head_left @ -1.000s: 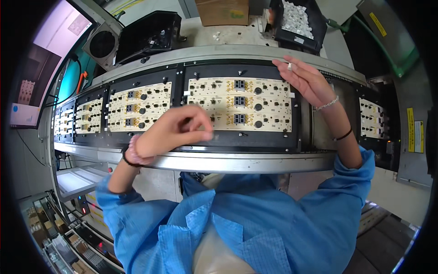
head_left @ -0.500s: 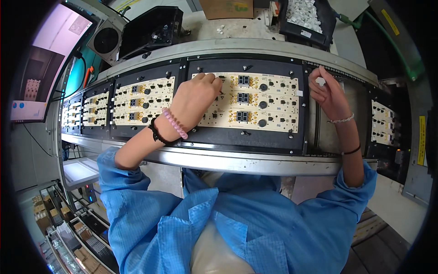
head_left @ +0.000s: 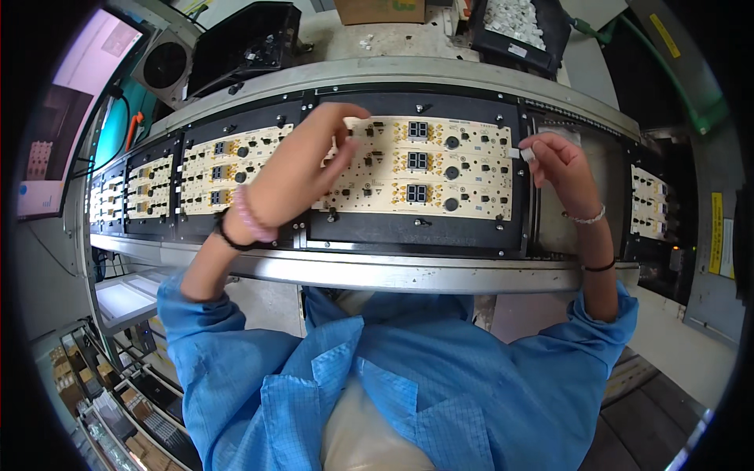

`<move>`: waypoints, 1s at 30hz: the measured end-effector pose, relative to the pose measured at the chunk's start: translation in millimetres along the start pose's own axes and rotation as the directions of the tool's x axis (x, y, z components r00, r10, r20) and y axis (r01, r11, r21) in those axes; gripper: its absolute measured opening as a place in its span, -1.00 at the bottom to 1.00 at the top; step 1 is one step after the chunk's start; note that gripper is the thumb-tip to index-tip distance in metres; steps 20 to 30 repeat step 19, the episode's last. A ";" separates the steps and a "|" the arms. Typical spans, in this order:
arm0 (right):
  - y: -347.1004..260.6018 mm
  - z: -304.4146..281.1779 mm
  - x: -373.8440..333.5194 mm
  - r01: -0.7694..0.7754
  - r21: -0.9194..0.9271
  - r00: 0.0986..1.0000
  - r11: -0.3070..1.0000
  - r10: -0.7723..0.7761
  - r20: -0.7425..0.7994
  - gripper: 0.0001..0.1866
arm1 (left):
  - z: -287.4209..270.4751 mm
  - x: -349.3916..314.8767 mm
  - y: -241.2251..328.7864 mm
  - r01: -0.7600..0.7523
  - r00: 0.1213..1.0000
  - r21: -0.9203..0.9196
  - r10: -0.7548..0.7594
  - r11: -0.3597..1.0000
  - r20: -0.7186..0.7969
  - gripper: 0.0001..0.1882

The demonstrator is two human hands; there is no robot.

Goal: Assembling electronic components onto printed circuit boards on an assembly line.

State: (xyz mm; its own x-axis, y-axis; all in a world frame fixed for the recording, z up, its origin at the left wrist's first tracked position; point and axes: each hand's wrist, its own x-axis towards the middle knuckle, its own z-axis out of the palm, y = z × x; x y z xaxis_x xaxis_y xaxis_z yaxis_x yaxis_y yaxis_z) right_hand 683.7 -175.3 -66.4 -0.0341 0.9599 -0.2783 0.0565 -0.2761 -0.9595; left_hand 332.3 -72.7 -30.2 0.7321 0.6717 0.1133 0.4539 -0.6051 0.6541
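Observation:
My left hand [head_left: 302, 166] hovers over the left end of a cream circuit board panel [head_left: 385, 206]. Its thumb and forefinger are apart, with nothing visible between them. The panel lies in a black carrier frame [head_left: 377, 232] and bears black two-digit displays [head_left: 417, 161], round black parts and small black components. At the panel's right edge, my right hand [head_left: 562, 166] pinches a small white plastic piece [head_left: 528, 155] between thumb and fingers. Just left of it, another small white piece [head_left: 514, 153] sits on the board's edge. My right palm is partly hidden.
More framed panels [head_left: 228, 174] line the rail to the left, and one panel [head_left: 649, 206] stands far right. Behind the rail are a black bin [head_left: 250, 43] of dark parts, a cardboard box [head_left: 381, 11] and a black tray of white pieces [head_left: 514, 22]. A monitor [head_left: 71, 102] stands left.
My left hand has drawn back left and down from the board, its fingers spreading. My right hand has moved left and slightly down to the panel's right edge, bringing the white piece along.

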 end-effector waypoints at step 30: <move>23.0 18.3 -24.0 0.148 -0.530 0.953 0.835 -0.264 -0.149 -0.82 | -5.0 -32.4 -27.9 0.414 0.890 -0.682 -0.111 0.604 0.442 -0.79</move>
